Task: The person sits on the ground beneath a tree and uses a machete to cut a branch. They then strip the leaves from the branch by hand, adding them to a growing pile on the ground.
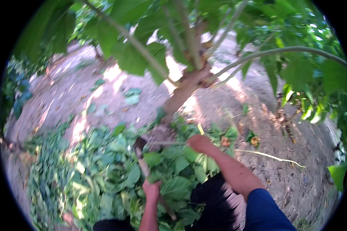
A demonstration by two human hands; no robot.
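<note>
My left hand is closed round the wooden handle of a short hand tool. Its dark head points away from me, low over the leaves by the foot of a tree trunk. To the right, my right hand is closed in a fist. A thin pale stem runs straight from the fist toward the tool's head; whether it touches the head I cannot tell. Loose green leaves lie heaped under both hands and to the left.
Large leaves and curved green branches hang across the upper view. A pale stalk lies on bare soil at the right. My dark-clothed leg is close below my right arm. Another leafy plant stands further right.
</note>
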